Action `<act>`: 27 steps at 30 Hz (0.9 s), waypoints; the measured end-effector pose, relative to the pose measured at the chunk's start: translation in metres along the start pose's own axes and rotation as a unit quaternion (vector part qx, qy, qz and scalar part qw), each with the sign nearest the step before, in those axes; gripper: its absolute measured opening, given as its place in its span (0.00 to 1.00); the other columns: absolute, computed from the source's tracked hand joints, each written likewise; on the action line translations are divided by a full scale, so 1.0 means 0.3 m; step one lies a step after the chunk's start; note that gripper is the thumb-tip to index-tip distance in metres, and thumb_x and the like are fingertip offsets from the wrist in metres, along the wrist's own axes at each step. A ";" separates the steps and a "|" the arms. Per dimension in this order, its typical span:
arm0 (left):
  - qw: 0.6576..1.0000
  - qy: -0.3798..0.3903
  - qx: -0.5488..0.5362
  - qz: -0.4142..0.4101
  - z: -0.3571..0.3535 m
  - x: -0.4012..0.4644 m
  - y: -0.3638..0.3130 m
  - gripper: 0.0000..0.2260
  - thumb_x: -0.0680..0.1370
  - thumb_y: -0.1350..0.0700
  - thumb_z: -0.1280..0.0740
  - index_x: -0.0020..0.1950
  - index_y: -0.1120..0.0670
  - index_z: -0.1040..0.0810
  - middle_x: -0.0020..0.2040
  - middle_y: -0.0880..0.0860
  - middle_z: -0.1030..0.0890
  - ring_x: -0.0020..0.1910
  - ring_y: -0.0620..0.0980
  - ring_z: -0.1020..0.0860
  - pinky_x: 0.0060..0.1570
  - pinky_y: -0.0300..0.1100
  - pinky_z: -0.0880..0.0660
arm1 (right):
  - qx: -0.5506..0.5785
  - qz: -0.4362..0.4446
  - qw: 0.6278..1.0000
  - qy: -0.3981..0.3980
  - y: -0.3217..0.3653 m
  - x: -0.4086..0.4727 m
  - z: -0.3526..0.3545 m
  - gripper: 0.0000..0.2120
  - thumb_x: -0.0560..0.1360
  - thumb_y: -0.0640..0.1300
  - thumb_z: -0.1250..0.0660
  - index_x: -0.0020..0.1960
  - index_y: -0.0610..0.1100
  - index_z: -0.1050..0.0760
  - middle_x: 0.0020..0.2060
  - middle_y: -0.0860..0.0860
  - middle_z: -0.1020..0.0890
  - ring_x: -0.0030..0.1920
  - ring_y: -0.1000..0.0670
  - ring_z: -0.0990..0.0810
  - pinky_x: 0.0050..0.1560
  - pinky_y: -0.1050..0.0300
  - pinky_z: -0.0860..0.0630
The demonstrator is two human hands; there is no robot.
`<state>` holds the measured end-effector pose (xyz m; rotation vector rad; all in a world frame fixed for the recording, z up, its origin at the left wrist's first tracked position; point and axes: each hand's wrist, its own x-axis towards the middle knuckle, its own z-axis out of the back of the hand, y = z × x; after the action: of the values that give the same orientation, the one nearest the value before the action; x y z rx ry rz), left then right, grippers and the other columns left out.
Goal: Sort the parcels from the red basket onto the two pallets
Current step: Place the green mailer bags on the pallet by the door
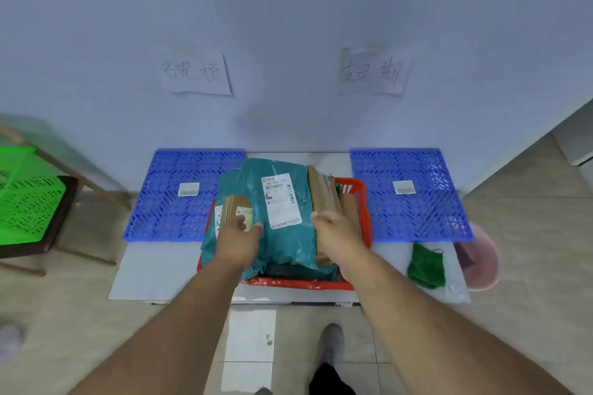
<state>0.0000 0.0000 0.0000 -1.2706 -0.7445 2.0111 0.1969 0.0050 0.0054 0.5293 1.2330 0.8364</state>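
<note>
The red basket (361,202) stands on a low white table between two blue pallets. It is heaped with parcels. On top lies a large teal mailer bag (282,244) with a white shipping label. A small brown box (236,204) sits at its left and brown cardboard parcels (322,189) at its right. My left hand (239,239) grips the left edge of the teal bag beside the small box. My right hand (337,229) holds the bag's right edge against the cardboard. The left pallet (167,196) and the right pallet (414,202) each carry only a small white label.
Handwritten paper signs hang on the wall above each pallet. A green mask in a clear bag (428,266) lies on the table's right front. A pink bucket (481,260) stands to the right, a green crate (25,199) on a stool to the left.
</note>
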 end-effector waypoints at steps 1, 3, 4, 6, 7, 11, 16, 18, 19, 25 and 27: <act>1.000 -0.014 0.021 0.001 -0.018 0.021 -0.009 0.27 0.82 0.51 0.31 0.79 0.56 0.32 0.76 0.56 0.26 0.70 0.58 0.24 0.67 0.52 0.25 | -0.026 -0.005 1.000 0.002 -0.006 0.037 0.000 0.16 0.82 0.57 0.37 0.58 0.48 0.18 0.45 0.46 0.14 0.47 0.45 0.14 0.53 0.46 0.17; 0.998 -0.037 0.048 0.003 -0.050 0.063 -0.016 0.23 0.81 0.51 0.29 0.75 0.57 0.27 0.72 0.57 0.22 0.61 0.55 0.20 0.62 0.50 0.23 | -0.072 -0.009 0.997 0.012 -0.028 0.105 0.000 0.15 0.82 0.55 0.36 0.54 0.46 0.16 0.41 0.49 0.15 0.40 0.49 0.15 0.41 0.55 0.20; 0.998 -0.040 0.048 0.000 -0.065 0.080 -0.014 0.19 0.81 0.53 0.29 0.70 0.57 0.24 0.69 0.57 0.19 0.54 0.51 0.19 0.55 0.46 0.21 | -0.081 -0.020 0.996 0.018 -0.040 0.129 -0.004 0.14 0.82 0.54 0.36 0.51 0.46 0.16 0.38 0.51 0.16 0.37 0.51 0.17 0.36 0.59 0.24; 0.997 -0.038 0.059 0.007 -0.097 0.116 -0.007 0.16 0.81 0.54 0.28 0.67 0.58 0.22 0.64 0.57 0.16 0.46 0.49 0.20 0.46 0.41 0.22 | -0.088 -0.039 0.995 0.011 -0.055 0.180 -0.012 0.13 0.81 0.51 0.34 0.43 0.45 0.18 0.35 0.52 0.18 0.34 0.51 0.20 0.32 0.60 0.29; 0.997 -0.038 0.067 0.015 -0.108 0.132 -0.001 0.19 0.80 0.54 0.27 0.69 0.59 0.23 0.63 0.57 0.16 0.49 0.51 0.18 0.49 0.44 0.20 | -0.084 -0.048 0.995 0.007 -0.059 0.202 -0.019 0.13 0.81 0.50 0.34 0.41 0.45 0.20 0.34 0.51 0.19 0.33 0.50 0.21 0.31 0.59 0.28; 0.995 -0.044 0.071 0.049 -0.128 0.174 0.009 0.18 0.78 0.53 0.24 0.65 0.57 0.20 0.57 0.56 0.14 0.52 0.60 0.15 0.54 0.57 0.16 | -0.065 -0.071 0.995 -0.008 -0.042 0.232 -0.079 0.11 0.80 0.49 0.29 0.47 0.41 0.17 0.43 0.45 0.14 0.44 0.42 0.13 0.49 0.43 0.12; 0.999 -0.001 0.017 0.052 -0.115 0.162 0.022 0.10 0.80 0.48 0.27 0.51 0.55 0.15 0.46 0.55 0.12 0.42 0.55 0.15 0.37 0.48 0.18 | 0.001 -0.110 0.994 -0.011 -0.049 0.226 -0.145 0.06 0.79 0.46 0.26 0.52 0.44 0.17 0.49 0.48 0.13 0.45 0.46 0.14 0.51 0.44 0.12; 0.999 0.017 -0.008 0.041 -0.082 0.145 0.020 0.10 0.81 0.47 0.29 0.51 0.54 0.16 0.43 0.54 0.13 0.38 0.53 0.18 0.34 0.44 0.23 | 0.032 -0.113 0.993 -0.002 -0.052 0.212 -0.144 0.05 0.79 0.46 0.27 0.51 0.45 0.17 0.51 0.49 0.12 0.48 0.46 0.13 0.53 0.45 0.12; 0.999 0.023 -0.022 0.030 -0.064 0.138 0.016 0.10 0.81 0.47 0.30 0.52 0.53 0.16 0.42 0.55 0.14 0.37 0.54 0.18 0.35 0.45 0.23 | 0.052 -0.107 0.993 0.007 -0.050 0.203 -0.137 0.05 0.80 0.47 0.27 0.51 0.46 0.16 0.51 0.50 0.11 0.49 0.47 0.12 0.53 0.46 0.12; 0.988 0.089 -0.114 -0.051 -0.018 0.073 -0.070 0.07 0.80 0.52 0.26 0.56 0.52 0.17 0.50 0.49 0.10 0.48 0.50 0.11 0.38 0.39 0.16 | 0.176 -0.071 0.981 0.039 -0.005 0.122 -0.045 0.08 0.80 0.52 0.29 0.56 0.50 0.15 0.50 0.53 0.10 0.52 0.48 0.10 0.56 0.44 0.13; 0.985 0.108 -0.116 -0.073 -0.050 0.051 -0.117 0.10 0.78 0.50 0.24 0.56 0.52 0.16 0.48 0.50 0.10 0.47 0.51 0.11 0.41 0.42 0.16 | 0.191 -0.041 0.981 0.005 -0.002 0.098 0.009 0.09 0.80 0.51 0.29 0.56 0.48 0.15 0.50 0.51 0.09 0.52 0.46 0.10 0.57 0.40 0.14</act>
<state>0.0164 0.0359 0.0119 -1.4924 -0.9580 1.6740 0.2027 0.0282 -0.0120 0.7781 1.4241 0.5328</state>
